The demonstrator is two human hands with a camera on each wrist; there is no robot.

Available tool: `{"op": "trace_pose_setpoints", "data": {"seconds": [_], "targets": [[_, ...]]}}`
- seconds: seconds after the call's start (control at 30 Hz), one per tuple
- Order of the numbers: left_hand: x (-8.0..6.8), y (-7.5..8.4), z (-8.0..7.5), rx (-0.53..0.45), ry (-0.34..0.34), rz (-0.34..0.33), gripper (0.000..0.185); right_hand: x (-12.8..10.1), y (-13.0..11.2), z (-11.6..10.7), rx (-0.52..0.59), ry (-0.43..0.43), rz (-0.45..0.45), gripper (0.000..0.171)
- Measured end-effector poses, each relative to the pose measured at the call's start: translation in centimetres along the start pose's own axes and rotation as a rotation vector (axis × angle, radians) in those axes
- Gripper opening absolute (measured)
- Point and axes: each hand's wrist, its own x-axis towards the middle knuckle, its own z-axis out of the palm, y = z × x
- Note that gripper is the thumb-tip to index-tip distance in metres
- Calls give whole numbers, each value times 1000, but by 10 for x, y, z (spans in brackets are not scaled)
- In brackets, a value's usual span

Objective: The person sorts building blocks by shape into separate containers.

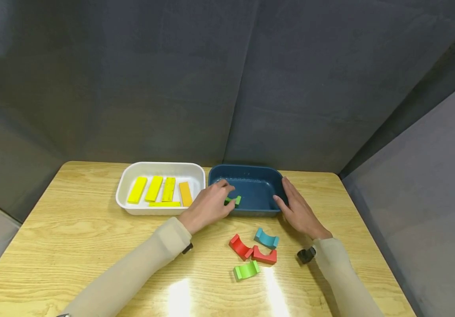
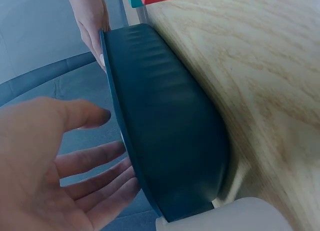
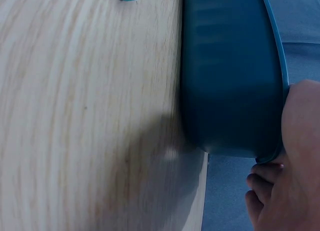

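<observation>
My left hand (image 1: 213, 201) reaches over the left part of a dark blue tray (image 1: 265, 212), its fingers loosely bent and thumb apart from them. A green arch-shaped block (image 1: 238, 200) lies in the tray beside the thumb, partly hidden by the hand. In the left wrist view, a gap shows between thumb and fingers, with the fingertips behind the tray rim. My right hand (image 1: 299, 211) holds the tray's right end, thumb over the rim inside and fingers along the outside. In the right wrist view, that hand (image 3: 295, 176) meets the tray's corner.
Left of the blue tray stands a white tray (image 1: 144, 211) with several yellow blocks (image 1: 137, 190) and an orange block (image 1: 185, 194). Nearer me lie a blue arch block (image 1: 266, 239), two red arch blocks (image 1: 241, 247) and a light green one (image 1: 246, 270). A dark curtain (image 1: 164, 88) hangs behind.
</observation>
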Motion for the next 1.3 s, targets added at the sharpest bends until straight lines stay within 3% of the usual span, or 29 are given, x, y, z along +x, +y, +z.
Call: {"op": "trace_pose_setpoints", "data": {"seconds": [0.37, 1.07, 1.3], "targets": [[-13, 1, -3, 52, 35, 25, 41, 0, 2, 1, -8, 6, -5, 79], [-43, 12, -14, 10, 83, 80, 44, 0, 1, 0, -5, 2, -5, 80], [-53, 15, -18, 8, 129, 131, 39, 0, 0, -1, 0, 4, -12, 80]]}}
